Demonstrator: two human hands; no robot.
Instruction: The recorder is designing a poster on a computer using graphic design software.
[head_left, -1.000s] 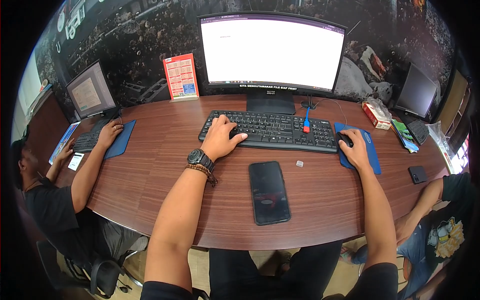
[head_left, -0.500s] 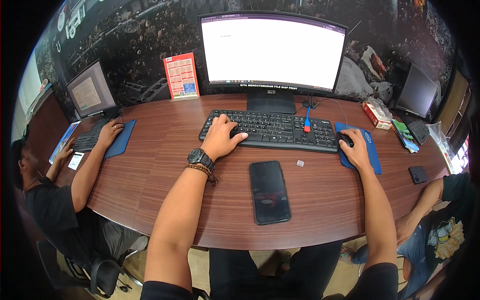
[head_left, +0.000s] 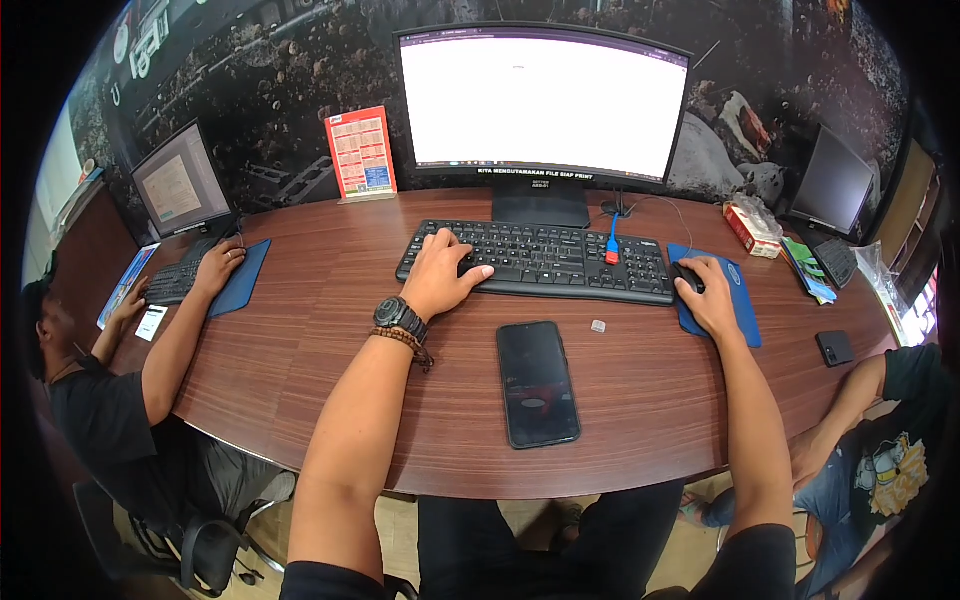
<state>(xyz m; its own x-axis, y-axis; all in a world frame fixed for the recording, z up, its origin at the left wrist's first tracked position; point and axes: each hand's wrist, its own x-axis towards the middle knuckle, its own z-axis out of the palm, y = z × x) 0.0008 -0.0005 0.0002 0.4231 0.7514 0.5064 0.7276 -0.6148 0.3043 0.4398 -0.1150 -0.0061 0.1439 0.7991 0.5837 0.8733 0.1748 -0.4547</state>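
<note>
Fingers of left hand (head_left: 440, 275) lie spread on keyboard (head_left: 540, 262), long axis left-right; right hand (head_left: 708, 295) cups what looks like a mouse (head_left: 686, 277) just right of it.

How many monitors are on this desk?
3. A big monitor stands in the middle behind the keyboard under the left hand, a small one at far left, and a dark one at far right. Others may sit beyond the frame.
</note>
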